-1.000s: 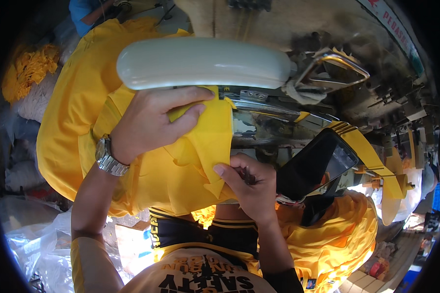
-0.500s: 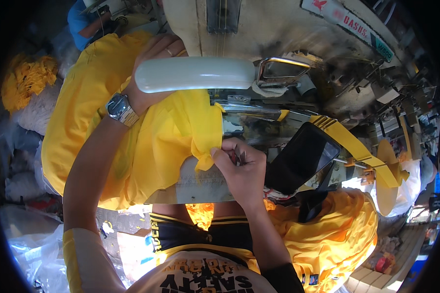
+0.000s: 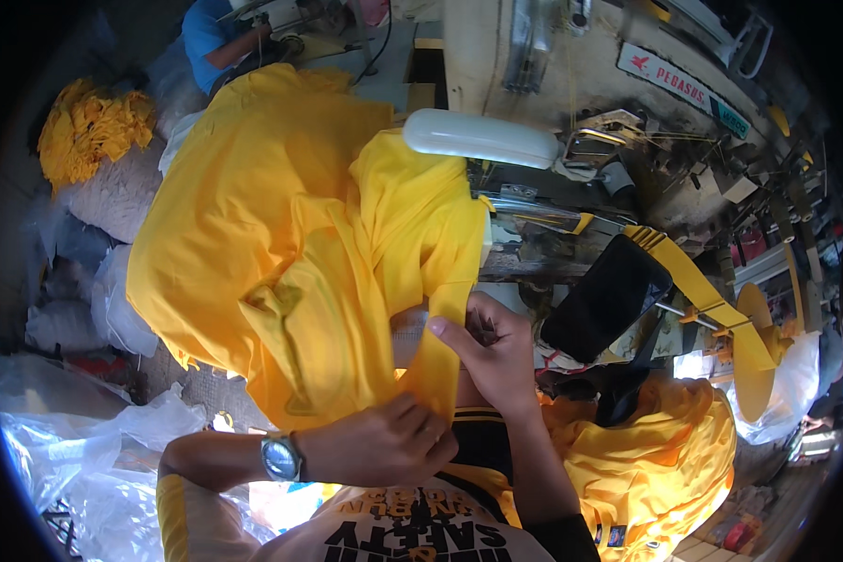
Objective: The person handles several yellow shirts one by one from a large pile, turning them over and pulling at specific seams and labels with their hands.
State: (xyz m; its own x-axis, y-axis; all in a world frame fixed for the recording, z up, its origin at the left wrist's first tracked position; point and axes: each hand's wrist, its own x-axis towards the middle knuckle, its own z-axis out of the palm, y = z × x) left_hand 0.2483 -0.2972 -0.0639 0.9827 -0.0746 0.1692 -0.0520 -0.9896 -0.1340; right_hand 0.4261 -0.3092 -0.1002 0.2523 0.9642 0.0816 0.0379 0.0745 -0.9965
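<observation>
A large yellow garment [image 3: 244, 206] drapes over the left side of the sewing machine [image 3: 571, 84] and hangs toward my lap. My left hand [image 3: 379, 438], with a watch on the wrist, is closed on the garment's near lower edge. Higher up and to the right, my right hand [image 3: 496, 347] pinches the same yellow cloth between thumb and fingers. The cloth between both hands forms a narrow hanging strip. Part of the garment runs up beside the machine's pale rounded cover [image 3: 482, 138].
Right of my right hand sits a dark phone-like device [image 3: 606, 300]. Beyond it, yellow tape [image 3: 693, 286] runs to a yellow reel [image 3: 751, 351]. More yellow cloth [image 3: 656, 459] is heaped at my right. Plastic bags [image 3: 112, 468] lie at the left; a person in blue [image 3: 214, 42] is behind.
My left hand has come down from beside the machine's cover to the garment's near edge. My right hand still pinches the cloth, slightly lower. The view has shifted left.
</observation>
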